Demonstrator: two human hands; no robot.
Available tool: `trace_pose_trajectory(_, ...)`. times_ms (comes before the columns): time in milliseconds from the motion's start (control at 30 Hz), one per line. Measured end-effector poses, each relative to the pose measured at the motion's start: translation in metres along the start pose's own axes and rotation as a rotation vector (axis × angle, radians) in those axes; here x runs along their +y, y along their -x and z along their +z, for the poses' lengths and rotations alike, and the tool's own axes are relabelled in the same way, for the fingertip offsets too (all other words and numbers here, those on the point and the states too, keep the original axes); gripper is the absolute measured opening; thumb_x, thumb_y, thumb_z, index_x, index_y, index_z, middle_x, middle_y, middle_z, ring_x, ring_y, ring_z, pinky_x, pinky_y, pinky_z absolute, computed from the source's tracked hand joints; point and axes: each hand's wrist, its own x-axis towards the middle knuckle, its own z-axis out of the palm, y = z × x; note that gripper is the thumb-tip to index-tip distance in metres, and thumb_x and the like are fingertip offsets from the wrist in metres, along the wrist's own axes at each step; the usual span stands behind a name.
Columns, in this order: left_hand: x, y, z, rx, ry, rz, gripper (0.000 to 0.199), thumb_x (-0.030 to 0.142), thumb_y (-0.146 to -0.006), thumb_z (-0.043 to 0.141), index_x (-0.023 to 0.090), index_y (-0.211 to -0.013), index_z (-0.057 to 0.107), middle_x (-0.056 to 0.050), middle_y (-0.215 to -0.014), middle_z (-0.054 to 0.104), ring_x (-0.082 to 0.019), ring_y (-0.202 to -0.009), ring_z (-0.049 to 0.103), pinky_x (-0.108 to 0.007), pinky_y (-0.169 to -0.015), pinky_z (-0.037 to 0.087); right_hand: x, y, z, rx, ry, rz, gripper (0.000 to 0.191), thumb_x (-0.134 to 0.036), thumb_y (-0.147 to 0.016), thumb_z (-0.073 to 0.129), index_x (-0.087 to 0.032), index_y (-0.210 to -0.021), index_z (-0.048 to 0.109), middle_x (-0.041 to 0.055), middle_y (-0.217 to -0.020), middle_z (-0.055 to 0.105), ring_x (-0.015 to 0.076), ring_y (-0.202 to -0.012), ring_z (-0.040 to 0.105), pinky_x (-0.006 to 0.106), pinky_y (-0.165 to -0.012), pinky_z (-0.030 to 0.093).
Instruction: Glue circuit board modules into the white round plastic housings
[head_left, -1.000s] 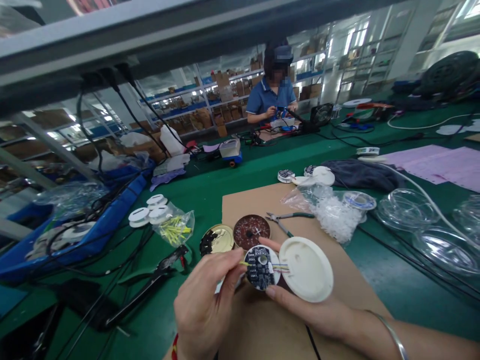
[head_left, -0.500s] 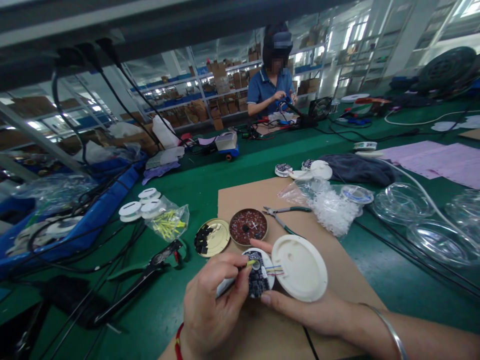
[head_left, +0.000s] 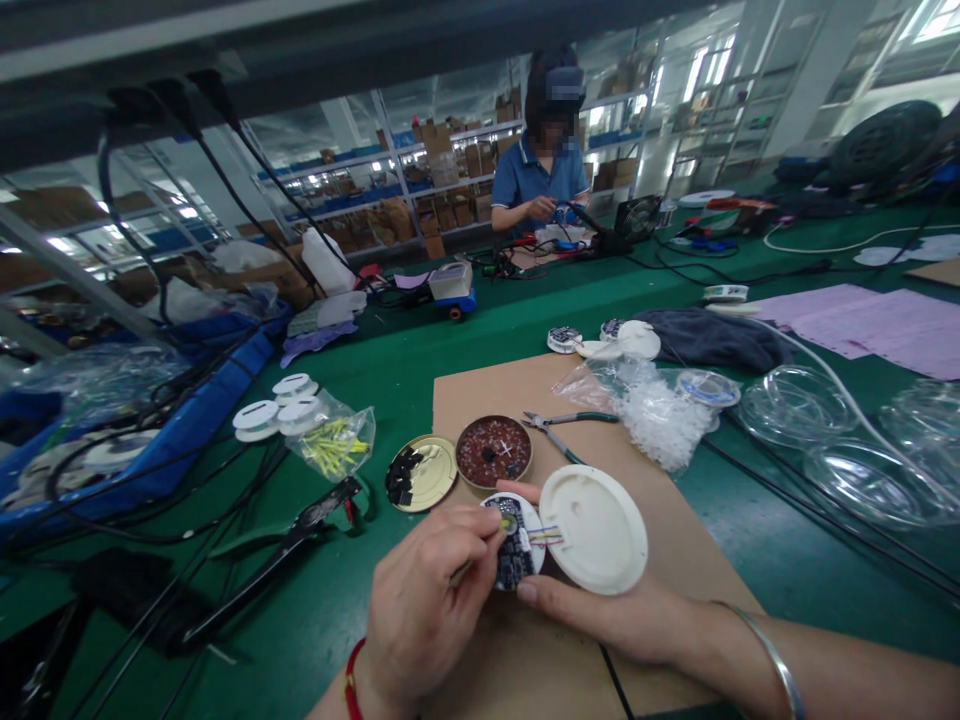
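My right hand (head_left: 600, 612) grips a round white housing with a dark circuit board (head_left: 513, 562), thumb on its near edge, a finger behind. Several thin coloured wires (head_left: 545, 536) run from the board to a white round cover (head_left: 594, 530), which lies inside up above my right palm. My left hand (head_left: 431, 595) is pinched at the board's upper part, holding a small yellow-green piece (head_left: 509, 522) against a round part there; its fingers hide most of the piece. Just beyond sit a round tin of reddish-brown material (head_left: 493, 452) and its gold lid (head_left: 436, 474) with black pieces on it.
Cutting pliers (head_left: 556, 428) lie on the cardboard sheet (head_left: 469, 390). A bag of yellow pieces (head_left: 334, 447), a green-handled tool (head_left: 307, 530) and a blue bin (head_left: 202, 400) are at left. A bag of white pieces (head_left: 664, 425) and clear coils (head_left: 795, 405) are at right. Across the bench, a person (head_left: 540, 170) works.
My left fingers have pressed closer to the board, and less of the yellow-green piece shows. My right hand keeps its grip. The view has shifted slightly.
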Motion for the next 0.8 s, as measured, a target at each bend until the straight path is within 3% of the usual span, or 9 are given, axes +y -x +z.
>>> trace_pose_trajectory(200,-0.003,0.002,-0.001,-0.033,-0.046,0.056,0.033,-0.001,-0.076,0.064,0.021,-0.096,0.048,-0.003,-0.096,0.069,-0.012,-0.097,0.065,-0.024,-0.089,0.054,0.004,0.002,0.000,0.014,-0.012,-0.006,0.063,-0.025,-0.077,0.066,-0.030,-0.137,0.045,0.0068,-0.133,0.056,0.0263,-0.121,0.054,0.046,-0.109,0.037)
trace_pose_trajectory(367,0.000,-0.004,-0.006,-0.164,-0.117,0.139,0.027,0.004,-0.080,0.060,0.018,-0.102,0.052,-0.006,-0.101,0.070,-0.014,-0.100,0.064,-0.027,-0.093,0.051,0.005,-0.003,-0.001,0.002,-0.088,0.002,0.064,-0.031,-0.075,0.070,-0.027,-0.134,0.047,0.0072,-0.128,0.060,0.0249,-0.118,0.056,0.044,-0.107,0.039)
trace_pose_trajectory(567,0.001,-0.009,-0.010,-0.231,-0.116,0.133,0.029,0.008,-0.082,0.056,0.019,-0.108,0.053,-0.006,-0.109,0.068,-0.017,-0.112,0.058,-0.034,-0.101,0.044,0.004,-0.005,-0.002,0.033,-0.191,0.019,0.060,-0.038,-0.070,0.076,-0.026,-0.126,0.056,0.0057,-0.125,0.062,0.0235,-0.116,0.057,0.041,-0.109,0.037)
trace_pose_trajectory(633,0.000,-0.006,-0.006,-0.201,-0.029,0.062,0.042,0.022,-0.081,0.063,0.020,-0.120,0.047,-0.010,-0.122,0.061,-0.023,-0.124,0.049,-0.041,-0.105,0.041,0.002,-0.004,-0.001,0.074,-0.235,0.038,0.060,-0.040,-0.068,0.078,-0.026,-0.123,0.058,0.0061,-0.124,0.063,0.0239,-0.114,0.059,0.042,-0.108,0.038)
trace_pose_trajectory(733,-0.001,-0.002,0.003,-0.163,0.097,-0.182,0.080,0.041,-0.071,0.074,0.020,-0.136,0.032,-0.017,-0.143,0.040,-0.033,-0.135,0.034,-0.054,-0.109,0.033,-0.002,-0.004,-0.002,0.103,-0.280,0.045,0.064,-0.047,-0.065,0.079,-0.025,-0.123,0.059,0.0071,-0.119,0.066,0.0262,-0.114,0.059,0.044,-0.107,0.040)
trace_pose_trajectory(800,0.001,-0.001,0.007,-0.191,0.186,-0.369,0.075,0.036,-0.072,0.073,0.022,-0.135,0.036,-0.016,-0.141,0.044,-0.033,-0.131,0.041,-0.054,-0.108,0.034,-0.002,-0.006,-0.003,0.098,-0.251,0.019,0.064,-0.053,-0.067,0.076,-0.025,-0.122,0.059,0.0078,-0.121,0.065,0.0267,-0.116,0.058,0.045,-0.108,0.038)
